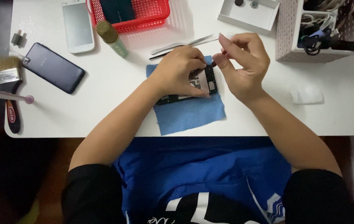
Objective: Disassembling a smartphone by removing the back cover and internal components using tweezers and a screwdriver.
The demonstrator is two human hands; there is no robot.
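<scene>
Fingers (193, 58) of the left hand (177, 72) are curling down over an opened phone (204, 83), pressing it onto a blue cloth (189, 112) that is lying on the white table (114, 83). Just beside them, the right hand (241, 62) is pinching its thumb and forefinger narrowly together above the phone's upper corner; whether anything small is sitting between the tips cannot be told. Both forearms are reaching in from the near edge of the table.

Metal tweezers (183, 43) are lying just behind the left hand. Farther back, a red basket (152, 16) and a small microphone (111, 37) are resting near a white phone (77, 27). A dark phone (54, 67) and a paintbrush (7, 76) are sitting well apart on the left. A white tray (247, 16) and a perforated bin of cables (287, 33) are standing at the right.
</scene>
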